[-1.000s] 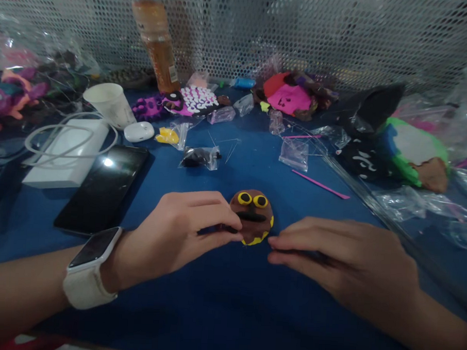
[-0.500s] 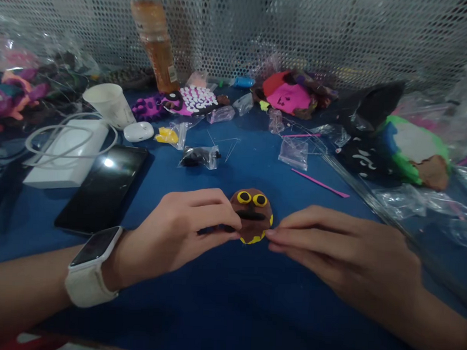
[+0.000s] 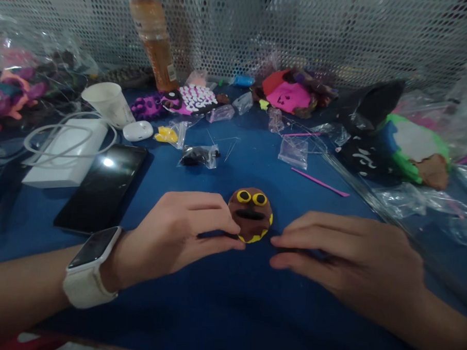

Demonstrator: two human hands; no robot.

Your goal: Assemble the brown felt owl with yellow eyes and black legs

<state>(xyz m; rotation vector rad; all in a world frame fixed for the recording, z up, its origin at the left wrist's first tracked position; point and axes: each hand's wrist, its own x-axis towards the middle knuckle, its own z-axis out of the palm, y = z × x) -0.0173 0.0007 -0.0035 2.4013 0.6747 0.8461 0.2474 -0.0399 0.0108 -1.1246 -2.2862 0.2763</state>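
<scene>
A round brown clay face (image 3: 250, 228) with yellow-ringed black eyes, a black mouth and yellow clay along its lower edge lies on the blue table (image 3: 227, 309). My left hand (image 3: 194, 227), with a watch (image 3: 94, 262) on its wrist, has thumb and fingertips at the face's lower left edge, gripping it there. To the right of the face is my right hand (image 3: 342, 247). Its thumb and forefinger are apart, nothing shows between them, and the fingertips stand a little off the clay.
On the left lie a phone (image 3: 105, 187), a white box (image 3: 67, 157) with a cable, and an earbud case (image 3: 138, 131). A paper cup (image 3: 108, 105) and a bottle (image 3: 157, 48) stand behind. Pink stick (image 3: 320, 182), clay bags (image 3: 198, 156) and clay figures (image 3: 289, 97) lie farther back.
My right hand has drawn away from the clay face's lower right edge, and its thumb and forefinger have parted. My left hand has barely shifted at the left edge.
</scene>
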